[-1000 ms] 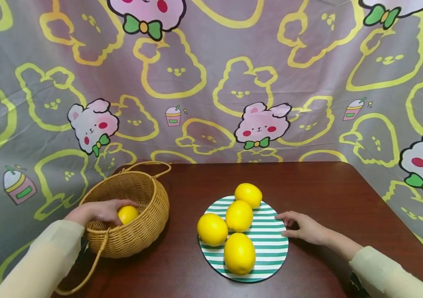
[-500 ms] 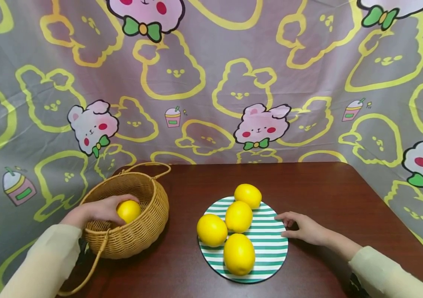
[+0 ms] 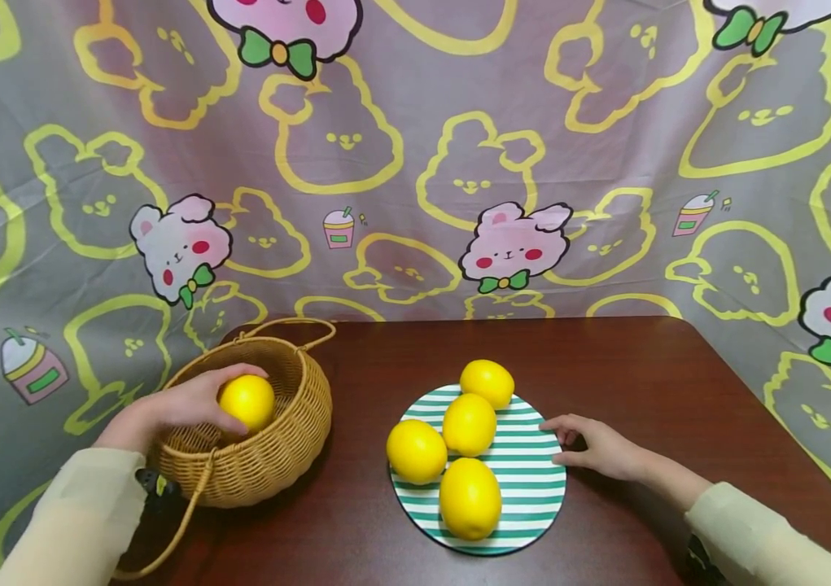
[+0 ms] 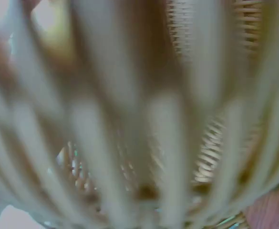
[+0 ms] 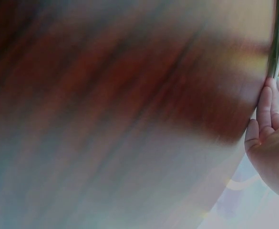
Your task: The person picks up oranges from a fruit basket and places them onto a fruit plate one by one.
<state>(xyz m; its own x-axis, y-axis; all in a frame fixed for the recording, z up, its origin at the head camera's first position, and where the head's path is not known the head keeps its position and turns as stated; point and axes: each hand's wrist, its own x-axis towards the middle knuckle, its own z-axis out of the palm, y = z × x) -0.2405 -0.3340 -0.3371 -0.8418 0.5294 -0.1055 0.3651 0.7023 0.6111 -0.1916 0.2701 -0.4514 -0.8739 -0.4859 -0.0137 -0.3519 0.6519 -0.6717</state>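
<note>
My left hand [image 3: 191, 400] holds a yellow lemon [image 3: 248, 402] over the mouth of a wicker basket [image 3: 276, 456], fingers behind it and thumb in front. The left wrist view is mostly filled by blurred basket weave [image 4: 170, 157], with a yellow patch of the lemon at its upper left. On the green-and-white striped plate [image 3: 528, 488] lie several more lemons [image 3: 470, 498], grouped toward its left side. My right hand [image 3: 598, 446] rests at the plate's right edge, index finger and thumb touching the rim. In the right wrist view its fingertips [image 5: 264, 93] meet that rim.
The dark brown wooden table [image 3: 356, 358] carries the basket on the left and the plate near the middle. One basket handle [image 3: 173, 541] hangs toward the front, another stands at the back. A patterned cloth [image 3: 415, 163] encloses the table's back and sides.
My left hand has lifted the lemon up from inside the basket to about rim height, drifting slightly left. My right hand, the plate and its lemons have stayed in place.
</note>
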